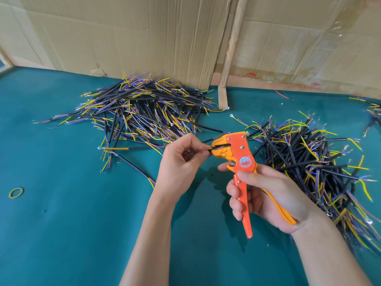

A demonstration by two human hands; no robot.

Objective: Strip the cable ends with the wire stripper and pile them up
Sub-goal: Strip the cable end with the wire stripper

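At the centre of the head view, the left hand (181, 162) pinched a short black cable (208, 150) between thumb and fingertips and fed its end into the head of the orange wire stripper (240, 159). The right hand (266, 195) was wrapped around both handles, fingers closed on the tool, yet the handles looked only partly squeezed. Whether the blades had already bitten into the insulation could not be told, as the cable tip was hidden in the tool's mouth.

In the upper left of the frame lay a large pile of cables (140, 112) on the green table (61, 223); at the right edge lay a second heap of cables (317, 162). Which held finished pieces could not be told for sure, since both showed coloured cores with bare ends. A yellow rubber band (16, 192) sat at the far left, and cardboard (123, 34) stood behind.

The step in hand seemed to be stripping one end. The next move probably called for a firm squeeze of the handles while the left hand held the cable steady, then drawing it free and laying it on a pile.
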